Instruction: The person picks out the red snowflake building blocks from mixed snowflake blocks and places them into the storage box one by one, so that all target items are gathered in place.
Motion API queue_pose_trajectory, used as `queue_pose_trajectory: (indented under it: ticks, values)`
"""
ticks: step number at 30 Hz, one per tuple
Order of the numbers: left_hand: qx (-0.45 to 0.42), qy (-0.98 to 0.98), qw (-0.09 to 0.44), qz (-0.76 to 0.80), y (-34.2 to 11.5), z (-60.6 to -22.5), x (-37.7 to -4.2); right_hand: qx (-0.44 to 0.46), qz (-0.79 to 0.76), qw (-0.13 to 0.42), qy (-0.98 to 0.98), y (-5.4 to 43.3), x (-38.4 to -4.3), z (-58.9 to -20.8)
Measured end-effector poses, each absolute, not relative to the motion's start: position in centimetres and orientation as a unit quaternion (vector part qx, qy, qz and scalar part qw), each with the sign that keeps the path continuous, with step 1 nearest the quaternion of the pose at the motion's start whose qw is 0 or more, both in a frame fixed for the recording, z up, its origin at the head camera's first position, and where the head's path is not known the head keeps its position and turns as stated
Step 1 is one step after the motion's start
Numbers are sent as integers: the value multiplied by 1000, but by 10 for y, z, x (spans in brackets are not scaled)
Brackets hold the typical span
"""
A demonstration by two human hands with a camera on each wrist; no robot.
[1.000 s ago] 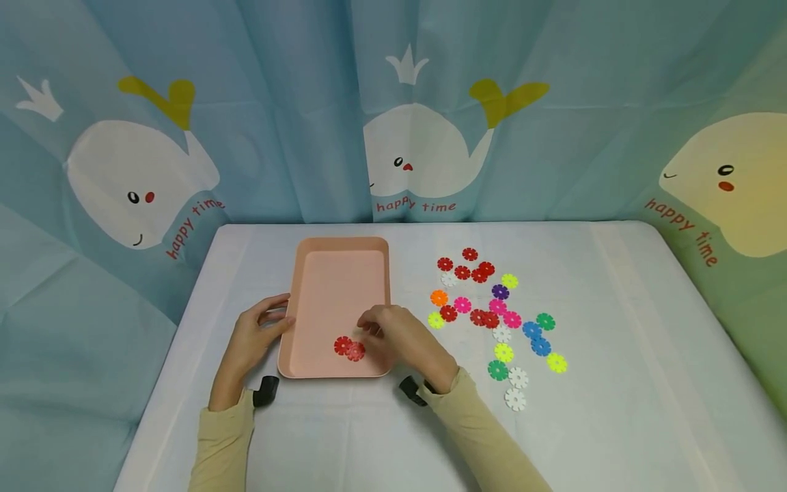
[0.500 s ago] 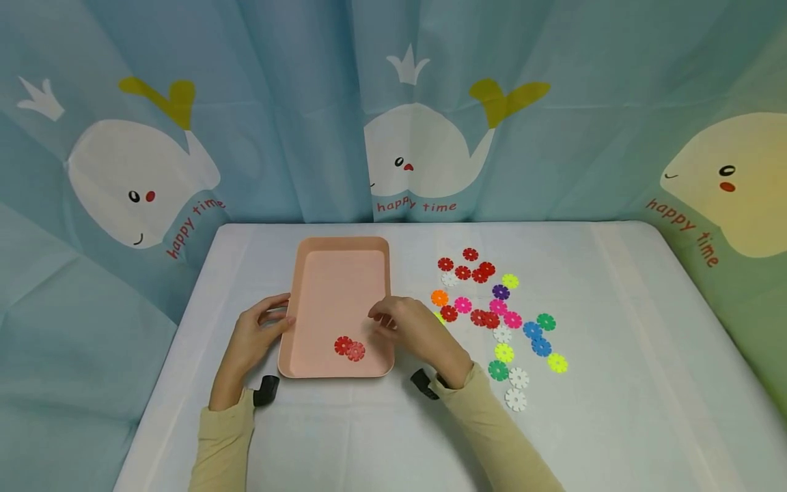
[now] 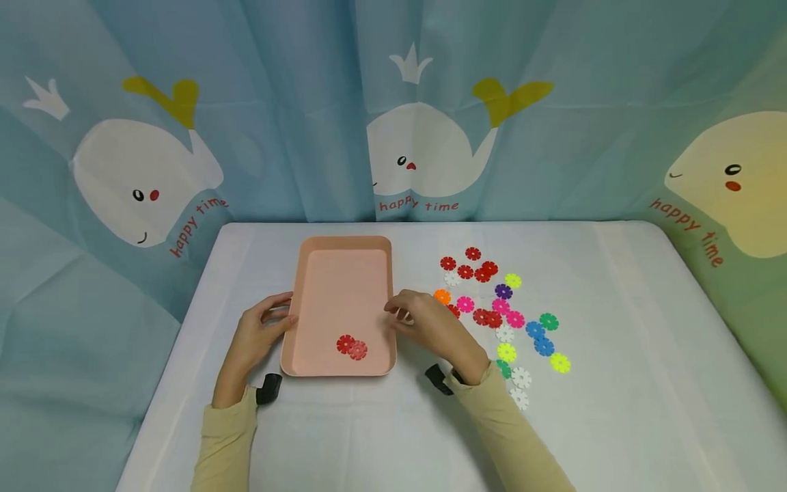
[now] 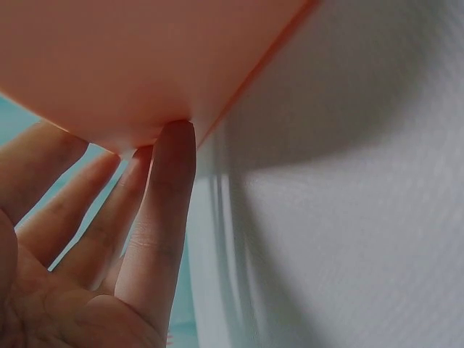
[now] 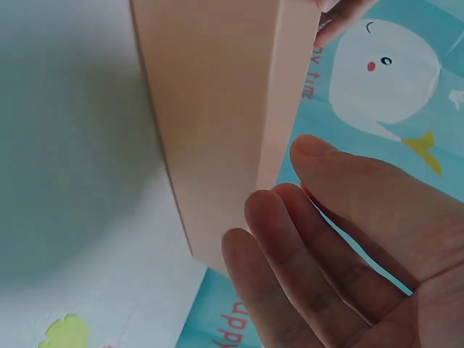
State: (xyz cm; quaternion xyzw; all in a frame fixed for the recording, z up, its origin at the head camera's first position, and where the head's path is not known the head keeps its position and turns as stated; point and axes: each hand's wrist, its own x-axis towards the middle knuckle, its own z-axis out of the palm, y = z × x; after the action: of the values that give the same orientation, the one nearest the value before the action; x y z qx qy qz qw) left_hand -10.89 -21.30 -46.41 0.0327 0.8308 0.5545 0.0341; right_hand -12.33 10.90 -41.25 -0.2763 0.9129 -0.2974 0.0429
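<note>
A shallow pink tray (image 3: 344,294) lies on the table with two overlapping red notched plastic discs (image 3: 346,344) near its front end. My left hand (image 3: 258,335) touches the tray's left side; in the left wrist view its nearly straight fingertips (image 4: 170,152) press against the tray wall (image 4: 138,65). Over the tray's right rim hovers my right hand (image 3: 433,326), its fingers loosely bent and holding nothing. In the right wrist view, a gap shows between the right thumb and the other fingers (image 5: 268,232), beside the tray's outer wall (image 5: 210,109).
Right of the tray, several loose notched discs are scattered on the white table (image 3: 615,410), among them red, pink discs (image 3: 515,319), blue discs (image 3: 544,346), white discs (image 3: 521,377) and a purple disc (image 3: 503,292). A blue whale-print curtain (image 3: 295,109) hangs behind.
My right hand has drawn to the right, from above the red discs to the tray's right rim. The left hand and the tray have stayed put.
</note>
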Motion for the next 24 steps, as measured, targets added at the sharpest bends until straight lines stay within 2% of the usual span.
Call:
queue_pose_trajectory:
  ticks: [24]
  values:
    - [38, 829, 33, 557, -213, -465, -108, -232, -275, 46, 932, 151, -124, -422]
